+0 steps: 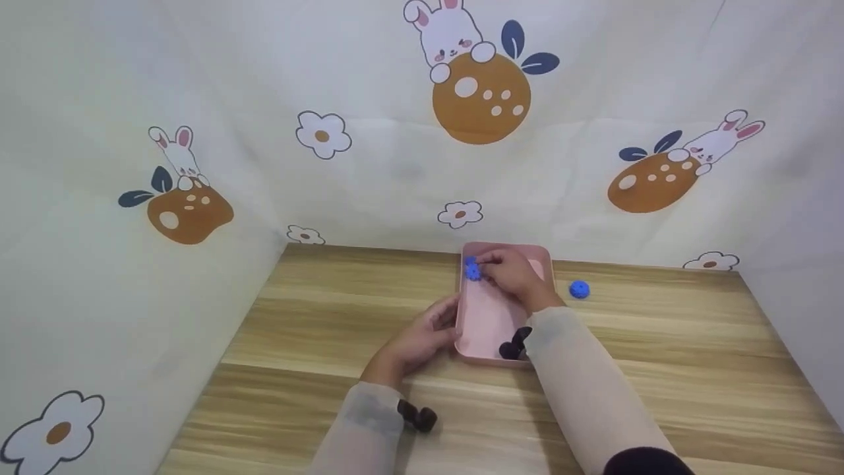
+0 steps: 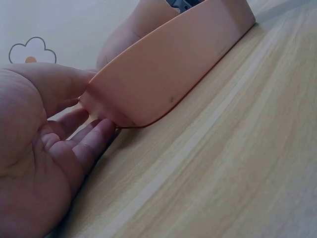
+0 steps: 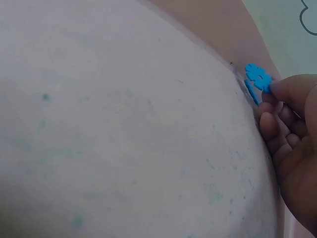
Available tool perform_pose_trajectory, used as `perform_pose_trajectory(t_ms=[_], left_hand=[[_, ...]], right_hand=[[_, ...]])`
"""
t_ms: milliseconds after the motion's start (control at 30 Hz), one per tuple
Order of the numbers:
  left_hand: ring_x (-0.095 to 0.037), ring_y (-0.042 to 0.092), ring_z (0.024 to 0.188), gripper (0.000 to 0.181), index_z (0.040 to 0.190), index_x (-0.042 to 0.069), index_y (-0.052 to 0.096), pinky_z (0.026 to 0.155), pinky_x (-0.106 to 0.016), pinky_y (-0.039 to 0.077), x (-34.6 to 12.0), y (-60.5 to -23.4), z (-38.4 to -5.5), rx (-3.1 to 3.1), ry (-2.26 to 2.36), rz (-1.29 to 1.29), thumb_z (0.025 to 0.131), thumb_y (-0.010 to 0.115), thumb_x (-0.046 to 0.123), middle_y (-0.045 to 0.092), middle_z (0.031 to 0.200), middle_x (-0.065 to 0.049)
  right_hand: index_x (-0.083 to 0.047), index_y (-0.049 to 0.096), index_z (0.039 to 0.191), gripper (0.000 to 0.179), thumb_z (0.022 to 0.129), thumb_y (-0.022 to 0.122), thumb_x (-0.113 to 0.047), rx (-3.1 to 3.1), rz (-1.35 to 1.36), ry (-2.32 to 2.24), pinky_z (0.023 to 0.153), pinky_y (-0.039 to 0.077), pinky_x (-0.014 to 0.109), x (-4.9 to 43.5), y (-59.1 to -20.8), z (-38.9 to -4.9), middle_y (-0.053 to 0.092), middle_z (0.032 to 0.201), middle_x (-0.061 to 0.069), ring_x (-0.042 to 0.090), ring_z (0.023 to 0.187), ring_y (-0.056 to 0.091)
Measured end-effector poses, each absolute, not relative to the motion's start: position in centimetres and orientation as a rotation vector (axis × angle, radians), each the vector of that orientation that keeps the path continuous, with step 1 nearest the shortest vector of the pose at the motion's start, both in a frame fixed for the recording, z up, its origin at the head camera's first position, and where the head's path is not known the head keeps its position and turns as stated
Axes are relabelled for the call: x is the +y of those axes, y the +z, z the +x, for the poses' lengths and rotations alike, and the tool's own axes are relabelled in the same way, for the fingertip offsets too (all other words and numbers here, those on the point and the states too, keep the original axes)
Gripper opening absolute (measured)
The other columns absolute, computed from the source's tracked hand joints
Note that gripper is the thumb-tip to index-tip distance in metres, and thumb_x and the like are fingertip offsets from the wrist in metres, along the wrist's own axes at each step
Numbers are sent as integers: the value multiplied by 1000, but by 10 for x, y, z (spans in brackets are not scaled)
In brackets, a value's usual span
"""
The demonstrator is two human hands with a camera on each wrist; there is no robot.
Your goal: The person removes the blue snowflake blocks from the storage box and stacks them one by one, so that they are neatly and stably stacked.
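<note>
My right hand [image 1: 511,272] is over the far left part of a pink tray [image 1: 491,320]. Thumb and fingers pinch a blue snowflake-shaped plastic piece [image 3: 257,77]. Just beside that piece, a second blue piece [image 3: 251,91] stands edge-on near the tray's wall; whether the two touch is unclear. My left hand [image 1: 425,336] is at the tray's left side. Seen from the left wrist, its thumb and fingers [image 2: 104,130] grip the tray's corner near the tabletop. Another blue piece [image 1: 579,289] lies on the table, right of the tray.
The wood-grain table [image 1: 316,336] meets a pale curtain [image 1: 382,171] with rabbit, fruit and flower prints at the back and sides. Black wrist devices [image 1: 419,417] stick out from both sleeves; the right one hangs over the tray's near end.
</note>
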State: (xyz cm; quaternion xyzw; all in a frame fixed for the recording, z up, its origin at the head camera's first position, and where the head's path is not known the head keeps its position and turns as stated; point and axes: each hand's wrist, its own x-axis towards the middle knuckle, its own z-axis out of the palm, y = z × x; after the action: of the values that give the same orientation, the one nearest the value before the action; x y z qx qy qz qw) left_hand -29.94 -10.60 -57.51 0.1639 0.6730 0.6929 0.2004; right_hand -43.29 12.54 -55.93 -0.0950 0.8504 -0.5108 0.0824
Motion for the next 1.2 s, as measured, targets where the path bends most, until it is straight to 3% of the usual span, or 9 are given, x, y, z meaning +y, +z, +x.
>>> perform_pose_trajectory(t_ms=[367,600,700,900,1100,1200], left_hand=[[-34,24,167,75,170,8,26,136,-50,27,-104,-574,-299,1878,1947,466,104,58,-2,26,178,-15],[-36,23,167,76,170,5,23,135,-51,29,-101,-574,-300,1872,1942,478,103,58,0,24,178,-19],[-35,23,167,76,170,6,23,135,-50,28,-101,-574,-300,1877,1937,473,103,58,0,24,178,-18],[-35,26,166,75,170,8,27,135,-50,29,-103,-573,-298,1882,1948,445,103,59,-1,27,178,-16],[-33,26,166,73,170,10,28,136,-49,27,-106,-574,-299,1895,1934,443,104,59,2,28,178,-14],[-33,26,166,73,170,11,29,136,-49,26,-107,-574,-298,1920,1918,425,105,60,3,29,178,-13]], right_hand=[[-13,79,120,22,105,63,-18,2460,-119,-1695,78,64,32,130,-546,-432,75,110,10,25,89,70],[-14,81,118,21,103,70,-24,2412,-69,-1673,99,64,43,134,-523,-425,80,112,6,27,105,75],[-13,80,120,23,103,71,-25,2355,-28,-1716,99,65,39,137,-510,-421,81,109,4,21,101,78],[5,72,130,30,105,65,-9,2201,-87,-1913,83,67,25,150,-491,-408,76,106,7,11,81,74],[2,70,132,32,107,65,-17,2257,-69,-1891,87,67,25,180,-487,-391,75,112,9,15,92,74],[3,70,131,34,107,66,-20,2267,-61,-1918,87,67,26,196,-490,-383,75,105,5,14,92,74]])
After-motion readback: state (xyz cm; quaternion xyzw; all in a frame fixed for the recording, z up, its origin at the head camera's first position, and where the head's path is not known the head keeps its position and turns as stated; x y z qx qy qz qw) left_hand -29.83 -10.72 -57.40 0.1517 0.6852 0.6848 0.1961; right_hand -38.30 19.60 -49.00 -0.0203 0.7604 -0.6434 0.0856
